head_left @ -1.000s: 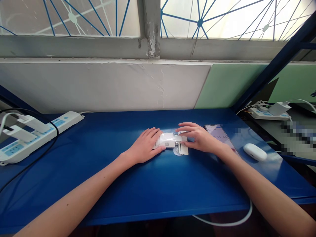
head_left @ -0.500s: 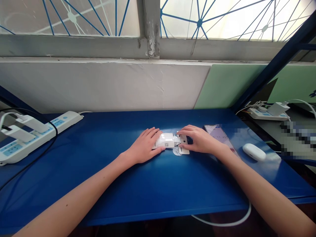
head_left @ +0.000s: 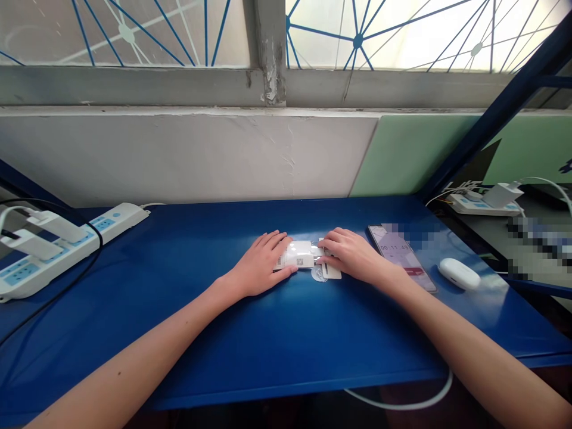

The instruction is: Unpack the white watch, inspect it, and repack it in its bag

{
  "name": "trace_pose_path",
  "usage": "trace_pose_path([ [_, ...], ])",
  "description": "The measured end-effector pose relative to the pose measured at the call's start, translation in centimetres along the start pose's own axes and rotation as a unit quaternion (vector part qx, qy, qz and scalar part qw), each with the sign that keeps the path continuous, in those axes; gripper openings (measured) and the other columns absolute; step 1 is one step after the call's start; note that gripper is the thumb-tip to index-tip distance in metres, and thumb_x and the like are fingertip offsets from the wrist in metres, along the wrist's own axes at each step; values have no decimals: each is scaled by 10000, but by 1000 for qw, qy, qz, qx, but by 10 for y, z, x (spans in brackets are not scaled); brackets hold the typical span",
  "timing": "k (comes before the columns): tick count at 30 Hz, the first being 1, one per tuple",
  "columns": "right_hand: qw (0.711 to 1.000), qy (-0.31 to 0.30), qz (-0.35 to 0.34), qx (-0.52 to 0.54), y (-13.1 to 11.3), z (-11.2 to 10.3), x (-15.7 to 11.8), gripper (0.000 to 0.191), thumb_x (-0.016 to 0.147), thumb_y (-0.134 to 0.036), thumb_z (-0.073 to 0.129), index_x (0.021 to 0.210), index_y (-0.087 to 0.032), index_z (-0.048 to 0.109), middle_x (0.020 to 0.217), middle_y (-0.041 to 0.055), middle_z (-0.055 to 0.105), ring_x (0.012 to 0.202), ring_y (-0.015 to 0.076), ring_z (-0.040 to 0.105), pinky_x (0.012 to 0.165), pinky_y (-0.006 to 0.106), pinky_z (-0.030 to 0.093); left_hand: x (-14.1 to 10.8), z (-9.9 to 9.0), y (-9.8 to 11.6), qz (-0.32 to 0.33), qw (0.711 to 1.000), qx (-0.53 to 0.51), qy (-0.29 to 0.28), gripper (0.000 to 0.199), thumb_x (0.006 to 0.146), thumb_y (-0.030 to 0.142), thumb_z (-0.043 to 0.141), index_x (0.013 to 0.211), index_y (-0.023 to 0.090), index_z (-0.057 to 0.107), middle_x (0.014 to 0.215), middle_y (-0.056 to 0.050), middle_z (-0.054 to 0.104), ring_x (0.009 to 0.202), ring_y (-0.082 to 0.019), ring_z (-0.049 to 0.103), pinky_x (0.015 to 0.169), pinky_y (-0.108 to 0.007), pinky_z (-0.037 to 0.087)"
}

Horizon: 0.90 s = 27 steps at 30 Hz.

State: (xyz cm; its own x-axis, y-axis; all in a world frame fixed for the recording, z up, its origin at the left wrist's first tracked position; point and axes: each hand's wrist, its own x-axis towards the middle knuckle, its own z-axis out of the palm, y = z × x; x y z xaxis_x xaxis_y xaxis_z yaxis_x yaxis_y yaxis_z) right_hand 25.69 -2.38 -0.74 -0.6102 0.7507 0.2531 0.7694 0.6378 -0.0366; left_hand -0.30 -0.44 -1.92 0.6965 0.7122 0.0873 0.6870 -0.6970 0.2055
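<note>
A small white package (head_left: 300, 255) in shiny clear wrap lies flat on the blue desk, with a printed square code on its face. My left hand (head_left: 267, 262) holds its left end, fingers stretched along the far side and thumb along the near side. At the right end, my right hand (head_left: 346, 251) has its fingers bent and closed on the clear wrapper (head_left: 317, 252). Partly under those fingers is a white card (head_left: 332, 271). A round clear piece of plastic (head_left: 319, 273) sits by the card's near left side. My right fingertips are partly hidden.
A phone (head_left: 397, 253) showing a timer and a white earbud case (head_left: 460, 273) lie to the right on the blue desk (head_left: 250, 351). At the left is a power strip (head_left: 120, 217) with chargers and a black cable (head_left: 78, 277). A wall (head_left: 201, 158) stands behind.
My right hand has shifted slightly left, its fingers drawing closer together over the wrapper and covering more of the card. More of the phone shows. The left hand stays put.
</note>
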Motion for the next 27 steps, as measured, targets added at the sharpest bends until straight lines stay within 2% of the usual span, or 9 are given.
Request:
trace_pose_path([
  [9, 998, -12, -6, -57, 5, -13, -4, 250, 928, -362, 541, 996, -152, 659, 916, 115, 663, 850, 261, 587, 730, 371, 445, 0, 1, -2, 0, 1000, -3, 1, 675, 945, 626, 318, 1459, 189, 347, 1523, -92, 344, 1412, -291, 277, 1154, -463, 226],
  [13, 998, -44, 0, -51, 8, -23, -7, 225, 924, -348, 551, 965, -157, 664, 882, 101, 672, 814, 254, 593, 709, 368, 448, 0, 0, -1, -2, 1000, -2, -1, 681, 943, 629, 318, 1457, 184, 351, 1521, -94, 346, 1412, -291, 278, 1153, -465, 231],
  [17, 999, -46, -3, -29, 20, -27, -13, 184, 915, -344, 565, 939, -192, 666, 867, 81, 679, 790, 242, 607, 687, 359, 458, 0, -1, -1, -5, 1000, -11, -1, 675, 943, 627, 319, 1458, 192, 353, 1521, -93, 347, 1410, -301, 281, 1149, -477, 239],
  [19, 999, -44, 14, -13, 27, -27, -17, 176, 907, -356, 569, 940, -214, 668, 862, 70, 683, 786, 241, 620, 665, 351, 463, 0, -1, -1, -3, 1000, -14, -1, 675, 943, 626, 321, 1459, 192, 352, 1520, -94, 348, 1411, -303, 278, 1148, -477, 242],
  [21, 997, -68, 41, 6, 32, -26, -19, 179, 902, -375, 568, 939, -230, 666, 869, 60, 682, 753, 229, 632, 617, 336, 469, 0, -1, -1, -1, 1000, -12, -1, 680, 943, 628, 318, 1463, 190, 346, 1524, -93, 341, 1414, -300, 271, 1150, -475, 239],
  [24, 994, -86, 63, 37, 32, -25, -21, 223, 877, -402, 587, 1000, -229, 653, 987, 75, 676, 788, 233, 651, 647, 348, 513, 0, 0, -1, -6, 1000, -4, -8, 699, 941, 637, 310, 1468, 177, 338, 1534, -94, 321, 1420, -295, 258, 1156, -470, 227],
  [27, 996, -53, 41, 64, 24, -24, -20, 375, 852, -368, 599, 1190, -205, 595, 1224, 127, 610, 1037, 292, 622, 846, 416, 524, 1, 0, -1, -7, 1000, -3, -10, 712, 939, 642, 308, 1465, 163, 341, 1531, -98, 325, 1420, -294, 257, 1158, -466, 223],
])
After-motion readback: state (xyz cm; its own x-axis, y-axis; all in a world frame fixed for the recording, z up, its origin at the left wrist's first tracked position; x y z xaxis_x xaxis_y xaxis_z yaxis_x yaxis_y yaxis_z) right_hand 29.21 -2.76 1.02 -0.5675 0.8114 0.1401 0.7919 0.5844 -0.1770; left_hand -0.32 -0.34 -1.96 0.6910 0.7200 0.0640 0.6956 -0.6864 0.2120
